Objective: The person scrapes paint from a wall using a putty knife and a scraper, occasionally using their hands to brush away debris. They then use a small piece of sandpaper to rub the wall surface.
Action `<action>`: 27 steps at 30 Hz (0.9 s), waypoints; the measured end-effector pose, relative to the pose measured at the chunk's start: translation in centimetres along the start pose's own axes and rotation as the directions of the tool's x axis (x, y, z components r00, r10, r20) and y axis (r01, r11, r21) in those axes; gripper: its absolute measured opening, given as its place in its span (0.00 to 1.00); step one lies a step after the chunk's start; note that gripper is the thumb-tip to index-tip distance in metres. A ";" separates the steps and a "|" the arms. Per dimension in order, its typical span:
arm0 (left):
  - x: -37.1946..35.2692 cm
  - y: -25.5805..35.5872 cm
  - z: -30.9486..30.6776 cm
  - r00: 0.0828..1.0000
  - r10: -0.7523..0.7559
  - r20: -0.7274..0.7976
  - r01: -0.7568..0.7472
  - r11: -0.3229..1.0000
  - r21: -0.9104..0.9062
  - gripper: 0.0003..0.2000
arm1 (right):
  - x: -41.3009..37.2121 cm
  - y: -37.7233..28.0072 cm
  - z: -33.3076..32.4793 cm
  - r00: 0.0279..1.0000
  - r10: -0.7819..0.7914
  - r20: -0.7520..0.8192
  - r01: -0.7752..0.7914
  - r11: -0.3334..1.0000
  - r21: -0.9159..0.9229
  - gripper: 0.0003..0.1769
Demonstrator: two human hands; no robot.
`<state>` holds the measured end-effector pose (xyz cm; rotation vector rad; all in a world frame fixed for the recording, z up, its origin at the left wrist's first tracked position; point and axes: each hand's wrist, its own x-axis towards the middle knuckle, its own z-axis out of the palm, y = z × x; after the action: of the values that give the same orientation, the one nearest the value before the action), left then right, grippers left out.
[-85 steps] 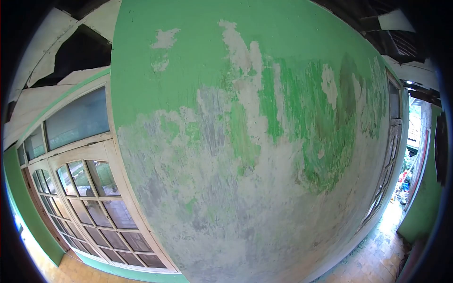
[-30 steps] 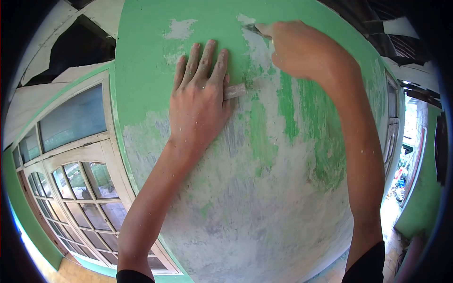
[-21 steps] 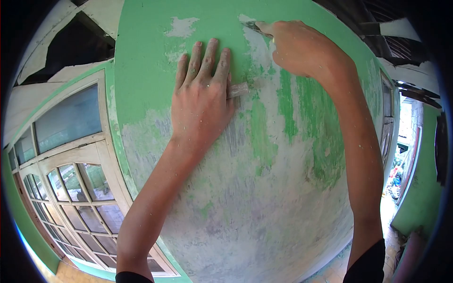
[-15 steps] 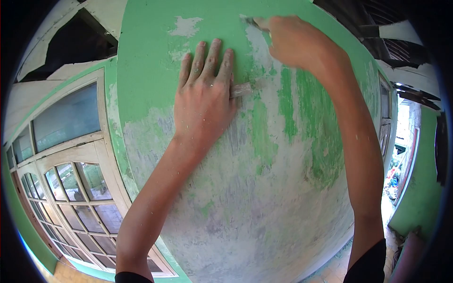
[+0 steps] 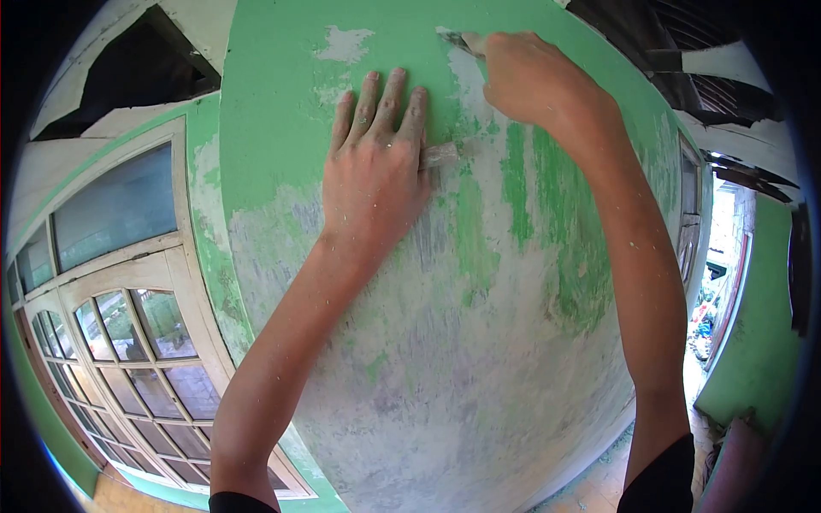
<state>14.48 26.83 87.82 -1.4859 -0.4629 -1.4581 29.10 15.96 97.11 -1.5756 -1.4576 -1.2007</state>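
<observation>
My left hand (image 5: 374,162) lies against the upper part of the green wall (image 5: 274,111), fingers stretched upward and dusted with paint flecks. A flat greyish piece (image 5: 440,156) juts out on its thumb side, pinned between hand and wall; the thumb and the rest of the piece are hidden. Up and to the right, my right hand (image 5: 539,77) is closed around a scraper (image 5: 456,39). The scraper's blade points left and meets the wall at the top of a pale stripped streak (image 5: 466,73). Its handle is covered by the fingers.
Below my hands the wall is mostly bare grey-white plaster (image 5: 428,368) with green remnants. A glass-paned door (image 5: 154,342) stands at left. Broken ceiling panels (image 5: 111,77) hang at both upper corners. A bright doorway (image 5: 723,256) is at far right.
The view has shifted slightly. My right forearm has come a little to the left, with the scraper still near the top of the stripped streak. The left hand stays in place on the wall.
</observation>
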 end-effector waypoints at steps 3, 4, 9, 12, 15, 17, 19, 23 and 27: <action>0.2 -0.5 -0.4 1.000 0.004 0.025 -0.003 0.999 -0.037 0.29 | -2.6 0.4 0.7 0.997 -0.027 -0.067 0.025 0.999 -0.027 0.34; 0.3 -0.5 -0.5 0.999 0.009 0.037 -0.007 0.999 -0.051 0.30 | -2.3 0.3 0.4 0.998 -0.021 -0.062 0.019 0.999 -0.031 0.34; 0.1 0.0 -0.8 0.997 -0.002 0.077 0.003 1.000 -0.015 0.29 | -3.0 0.4 0.0 0.998 -0.055 0.020 0.056 0.996 -0.075 0.31; 0.1 -0.1 -0.7 0.998 0.015 0.063 -0.016 1.000 0.016 0.27 | -3.9 0.9 2.5 0.895 -0.195 -0.401 0.202 0.979 -0.026 0.13; -0.2 -0.1 -0.5 0.999 0.035 0.042 -0.036 0.999 0.010 0.25 | -1.6 -0.4 -0.8 0.996 0.059 0.071 -0.053 0.996 -0.075 0.30; -0.7 -0.2 -0.7 0.998 0.031 0.051 -0.031 0.999 -0.009 0.26 | -2.9 -0.1 0.3 0.999 0.027 0.023 -0.027 0.999 -0.038 0.30; -0.4 -0.2 -0.8 0.997 0.030 0.070 -0.030 1.000 -0.003 0.26 | -3.3 0.0 0.4 0.999 0.001 -0.040 -0.002 1.000 -0.018 0.30; -0.4 -0.2 -0.7 0.997 0.025 0.069 -0.024 1.000 -0.010 0.26 | -2.8 -0.1 -0.1 0.999 0.009 -0.031 -0.010 0.999 -0.041 0.29; -0.3 -0.3 -0.5 0.998 0.033 0.059 -0.034 0.999 0.009 0.26 | -4.0 0.4 1.2 0.987 -0.071 -0.142 0.070 0.997 -0.012 0.31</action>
<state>13.92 26.67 87.55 -1.5253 -0.4780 -1.3867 29.90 15.52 93.01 -1.4224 -1.4283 -1.3320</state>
